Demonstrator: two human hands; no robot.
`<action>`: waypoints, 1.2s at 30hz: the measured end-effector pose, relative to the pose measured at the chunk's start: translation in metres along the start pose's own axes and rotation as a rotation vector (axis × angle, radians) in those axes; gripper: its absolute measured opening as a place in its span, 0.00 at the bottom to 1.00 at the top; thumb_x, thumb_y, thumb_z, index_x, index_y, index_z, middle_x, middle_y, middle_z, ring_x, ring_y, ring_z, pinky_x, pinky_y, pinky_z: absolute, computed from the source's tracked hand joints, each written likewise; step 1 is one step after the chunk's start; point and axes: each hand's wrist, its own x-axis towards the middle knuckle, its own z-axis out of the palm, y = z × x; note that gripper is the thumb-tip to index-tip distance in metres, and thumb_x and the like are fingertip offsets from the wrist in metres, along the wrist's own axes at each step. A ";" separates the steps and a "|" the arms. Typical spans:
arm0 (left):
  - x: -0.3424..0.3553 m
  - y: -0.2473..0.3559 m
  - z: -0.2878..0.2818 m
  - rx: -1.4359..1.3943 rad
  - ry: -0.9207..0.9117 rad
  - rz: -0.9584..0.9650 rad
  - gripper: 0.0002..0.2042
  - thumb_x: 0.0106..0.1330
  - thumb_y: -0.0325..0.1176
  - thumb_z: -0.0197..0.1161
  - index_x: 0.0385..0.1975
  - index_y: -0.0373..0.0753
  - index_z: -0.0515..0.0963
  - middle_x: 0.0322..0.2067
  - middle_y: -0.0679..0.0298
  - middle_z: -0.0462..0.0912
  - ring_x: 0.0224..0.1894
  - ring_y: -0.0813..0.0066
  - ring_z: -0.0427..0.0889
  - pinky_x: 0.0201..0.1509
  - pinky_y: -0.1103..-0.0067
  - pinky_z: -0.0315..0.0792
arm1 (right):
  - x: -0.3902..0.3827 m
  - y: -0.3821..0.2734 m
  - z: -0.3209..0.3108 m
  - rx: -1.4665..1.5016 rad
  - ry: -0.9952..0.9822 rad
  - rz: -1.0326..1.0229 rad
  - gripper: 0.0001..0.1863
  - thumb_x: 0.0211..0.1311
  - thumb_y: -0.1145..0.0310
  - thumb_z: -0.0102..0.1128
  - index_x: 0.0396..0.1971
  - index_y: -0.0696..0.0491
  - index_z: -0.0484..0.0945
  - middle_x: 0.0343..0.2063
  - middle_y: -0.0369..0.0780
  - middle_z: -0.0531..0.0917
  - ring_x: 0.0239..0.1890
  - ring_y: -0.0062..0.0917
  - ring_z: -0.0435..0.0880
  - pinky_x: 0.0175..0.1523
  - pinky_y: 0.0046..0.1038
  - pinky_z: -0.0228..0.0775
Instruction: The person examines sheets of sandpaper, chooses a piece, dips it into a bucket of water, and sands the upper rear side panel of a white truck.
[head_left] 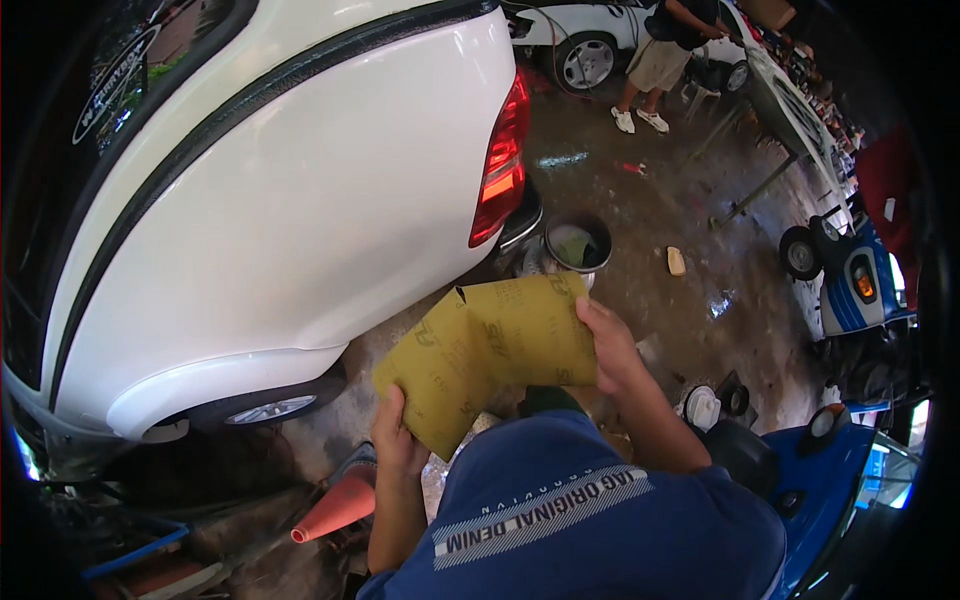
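The left hand (398, 440) pinches the lower corner of a mustard-yellow sheet of sandpaper (490, 350), fingers closed on its edge, while the right hand (610, 345) clamps the upper right edge, thumb on the near face. The hands sit apart, with the sheet spanning the gap between them. Its long axis runs from lower left up to upper right, the printed backing facing the camera. The paper is bent along a crease near the middle, with a small notch at the top edge. It hangs above the wet concrete floor (650, 200), just beside the white car's rear quarter panel (300, 210), near a round dark bucket (578, 243) and an orange traffic cone (340, 505).
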 end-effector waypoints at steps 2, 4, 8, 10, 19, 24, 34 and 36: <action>0.001 -0.001 0.005 -0.044 0.041 -0.015 0.27 0.78 0.47 0.43 0.65 0.31 0.62 0.62 0.52 0.72 0.62 0.59 0.74 0.65 0.66 0.69 | -0.002 -0.001 -0.002 -0.028 0.031 -0.003 0.21 0.76 0.61 0.45 0.58 0.62 0.69 0.52 0.46 0.80 0.52 0.31 0.82 0.57 0.33 0.76; 0.002 -0.003 0.010 -0.091 0.077 -0.028 0.27 0.78 0.47 0.43 0.65 0.31 0.62 0.62 0.52 0.72 0.62 0.59 0.74 0.65 0.66 0.69 | -0.004 -0.002 -0.004 -0.039 0.029 -0.015 0.22 0.76 0.61 0.45 0.58 0.62 0.69 0.52 0.46 0.80 0.52 0.31 0.82 0.58 0.33 0.76; 0.003 -0.004 0.020 -0.156 -0.017 -0.010 0.27 0.78 0.48 0.42 0.66 0.32 0.62 0.63 0.52 0.71 0.63 0.57 0.73 0.66 0.64 0.68 | -0.007 -0.002 -0.005 -0.015 0.038 -0.046 0.22 0.76 0.61 0.45 0.58 0.62 0.69 0.52 0.47 0.80 0.53 0.32 0.82 0.57 0.34 0.76; 0.003 -0.004 0.023 -0.162 -0.045 -0.004 0.27 0.78 0.48 0.42 0.66 0.32 0.62 0.63 0.52 0.70 0.63 0.56 0.73 0.66 0.63 0.67 | -0.009 -0.004 -0.004 -0.011 0.017 -0.064 0.22 0.76 0.61 0.45 0.58 0.62 0.69 0.52 0.47 0.80 0.53 0.32 0.82 0.57 0.33 0.76; 0.001 0.006 0.028 -0.182 0.064 0.056 0.28 0.78 0.50 0.40 0.67 0.33 0.61 0.64 0.52 0.69 0.63 0.56 0.72 0.66 0.63 0.67 | -0.006 -0.011 -0.014 0.036 0.027 -0.133 0.24 0.76 0.58 0.45 0.59 0.62 0.68 0.54 0.46 0.79 0.53 0.31 0.81 0.58 0.33 0.75; 0.005 0.017 0.031 -0.207 0.057 0.022 0.28 0.78 0.50 0.39 0.65 0.32 0.63 0.62 0.52 0.71 0.63 0.56 0.73 0.65 0.62 0.69 | -0.014 -0.018 -0.030 -0.331 -0.339 -0.102 0.25 0.69 0.64 0.55 0.62 0.59 0.68 0.55 0.43 0.78 0.56 0.27 0.78 0.60 0.30 0.70; -0.006 0.008 -0.008 -0.069 -0.194 -0.014 0.31 0.76 0.52 0.46 0.67 0.31 0.61 0.65 0.52 0.68 0.67 0.59 0.67 0.71 0.64 0.59 | -0.022 -0.005 -0.030 -0.460 -0.131 -0.038 0.29 0.64 0.67 0.62 0.63 0.61 0.67 0.57 0.41 0.77 0.59 0.25 0.75 0.63 0.29 0.66; -0.008 0.003 -0.010 0.428 -0.224 0.100 0.29 0.75 0.45 0.52 0.67 0.31 0.60 0.66 0.54 0.66 0.67 0.61 0.66 0.71 0.65 0.59 | -0.024 0.001 -0.029 -0.435 -0.201 -0.017 0.27 0.68 0.65 0.59 0.63 0.61 0.67 0.57 0.42 0.77 0.59 0.25 0.75 0.64 0.30 0.66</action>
